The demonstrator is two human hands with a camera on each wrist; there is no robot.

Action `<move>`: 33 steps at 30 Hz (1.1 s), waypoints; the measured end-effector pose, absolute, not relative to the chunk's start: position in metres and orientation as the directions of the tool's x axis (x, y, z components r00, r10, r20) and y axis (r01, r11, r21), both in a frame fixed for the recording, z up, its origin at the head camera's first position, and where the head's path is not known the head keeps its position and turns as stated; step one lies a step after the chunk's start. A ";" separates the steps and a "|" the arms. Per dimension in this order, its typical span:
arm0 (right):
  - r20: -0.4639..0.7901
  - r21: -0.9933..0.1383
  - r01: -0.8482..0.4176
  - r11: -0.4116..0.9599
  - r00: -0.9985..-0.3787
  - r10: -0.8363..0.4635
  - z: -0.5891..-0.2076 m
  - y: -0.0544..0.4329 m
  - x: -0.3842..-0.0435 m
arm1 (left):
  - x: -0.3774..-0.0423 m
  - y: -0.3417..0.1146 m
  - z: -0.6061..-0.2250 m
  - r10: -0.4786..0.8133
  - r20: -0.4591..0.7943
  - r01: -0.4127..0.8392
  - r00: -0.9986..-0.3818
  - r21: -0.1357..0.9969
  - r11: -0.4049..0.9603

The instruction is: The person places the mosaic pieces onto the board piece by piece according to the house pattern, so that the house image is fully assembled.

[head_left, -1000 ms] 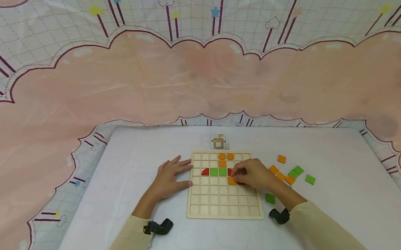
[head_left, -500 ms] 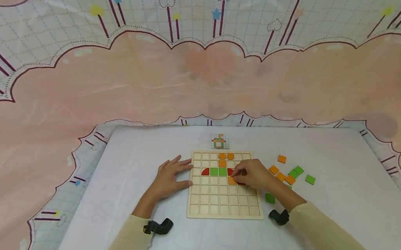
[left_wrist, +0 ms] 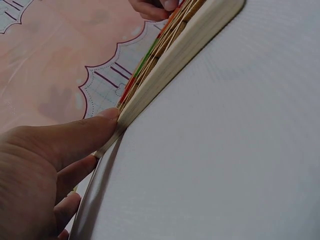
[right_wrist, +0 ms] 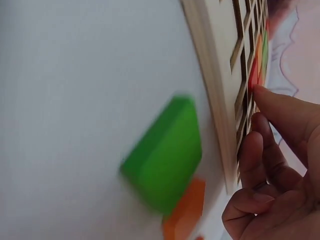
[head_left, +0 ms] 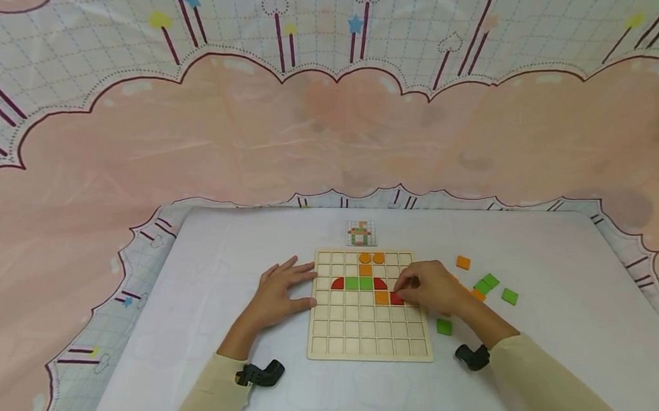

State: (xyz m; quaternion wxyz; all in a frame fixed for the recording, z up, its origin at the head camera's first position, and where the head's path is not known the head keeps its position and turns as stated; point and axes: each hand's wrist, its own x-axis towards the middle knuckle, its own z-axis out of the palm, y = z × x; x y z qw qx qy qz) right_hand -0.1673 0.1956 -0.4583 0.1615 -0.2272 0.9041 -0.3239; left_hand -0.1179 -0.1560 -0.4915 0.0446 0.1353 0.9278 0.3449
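The wooden grid board (head_left: 353,346) lies flat on the table. My left hand (head_left: 278,295) rests at its left edge, fingers spread and thumb along the rim; in the left wrist view the thumb (left_wrist: 85,137) touches the side. Over the board's right side is my right hand (head_left: 430,287), a fingertip touching a red piece (head_left: 396,298) in the grid. Left of that piece sits an orange square tile (head_left: 381,297). Higher up are two red quarter-round pieces (head_left: 337,283), green square tiles (head_left: 352,283), another orange square (head_left: 365,270) and two orange discs (head_left: 365,258).
A small pattern card (head_left: 361,232) lies beyond the board. Loose green tiles (head_left: 510,296) and orange tiles (head_left: 463,262) are scattered at the right, some partly hidden by the right hand. One green tile (head_left: 444,327) lies close to the board's right edge.
My right hand has slid a little to the right, from over the orange square and red pieces, uncovering them. The left hand and board stay where they were.
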 end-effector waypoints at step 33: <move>-0.250 -0.492 -0.051 0.869 -0.948 -0.198 -0.455 0.311 -0.212 | -0.116 -0.157 -0.494 0.282 0.029 0.231 -0.959 0.656 0.718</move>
